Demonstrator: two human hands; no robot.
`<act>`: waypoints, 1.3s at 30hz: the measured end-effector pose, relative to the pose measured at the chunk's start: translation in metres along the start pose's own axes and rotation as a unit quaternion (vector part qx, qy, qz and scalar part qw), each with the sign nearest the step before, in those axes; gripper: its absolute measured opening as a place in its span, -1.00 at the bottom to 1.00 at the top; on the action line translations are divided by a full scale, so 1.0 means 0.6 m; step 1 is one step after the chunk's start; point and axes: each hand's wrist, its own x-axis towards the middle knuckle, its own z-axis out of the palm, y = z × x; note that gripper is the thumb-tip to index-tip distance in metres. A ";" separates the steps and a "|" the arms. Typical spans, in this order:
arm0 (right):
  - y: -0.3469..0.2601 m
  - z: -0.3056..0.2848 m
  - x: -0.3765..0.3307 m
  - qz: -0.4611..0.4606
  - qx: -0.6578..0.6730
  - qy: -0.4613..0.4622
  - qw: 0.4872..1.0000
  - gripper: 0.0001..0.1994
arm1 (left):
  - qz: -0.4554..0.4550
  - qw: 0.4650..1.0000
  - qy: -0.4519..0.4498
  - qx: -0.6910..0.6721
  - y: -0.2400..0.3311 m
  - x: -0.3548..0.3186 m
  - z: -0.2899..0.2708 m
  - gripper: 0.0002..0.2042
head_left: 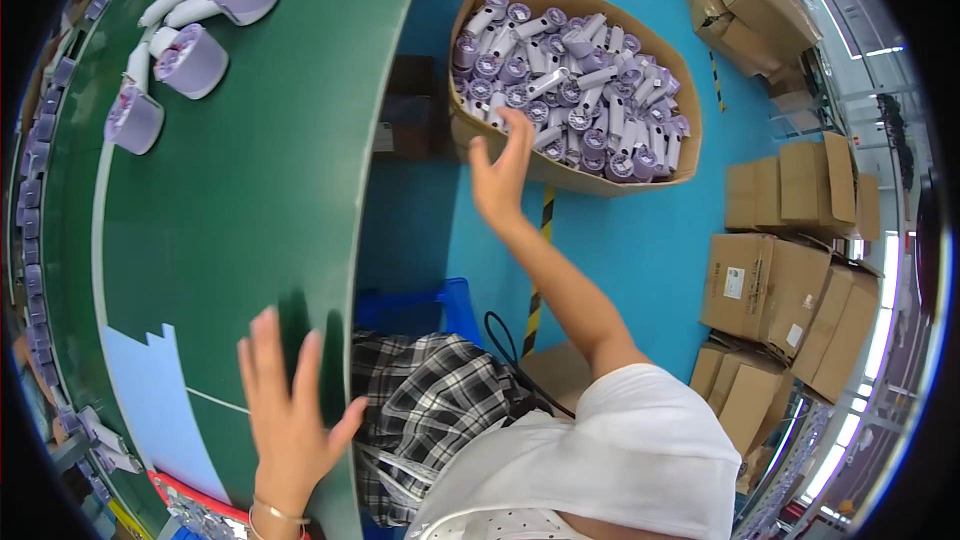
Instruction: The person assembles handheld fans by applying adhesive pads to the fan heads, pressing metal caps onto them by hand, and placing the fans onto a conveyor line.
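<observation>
My left hand [290, 415] hovers over the green work surface [270, 210], near its right edge, fingers spread and holding nothing. My right arm reaches forward to a large cardboard box [585, 180] standing on the floor. At the box's near left corner is my right hand [502, 175], with thumb and fingers apart and nothing visible between them. A heap of lilac and white hair dryer housings [575, 90] fills the box; whether a fingertip touches one, I cannot tell. Several similar hair dryer housings [195, 65] lie at the far left of the green surface.
A light blue sheet [165, 405] lies on the surface left of my left hand, with a red-edged tray of small metal parts [200, 515] below it. Cardboard cartons [765, 290] are stacked at the right. A blue plastic stool or crate [455, 310] stands beside the work surface.
</observation>
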 end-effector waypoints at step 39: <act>0.233 -0.357 0.080 0.070 -0.009 -0.271 0.960 -0.45 | -0.057 0.995 0.037 0.067 0.052 0.046 0.046 -0.57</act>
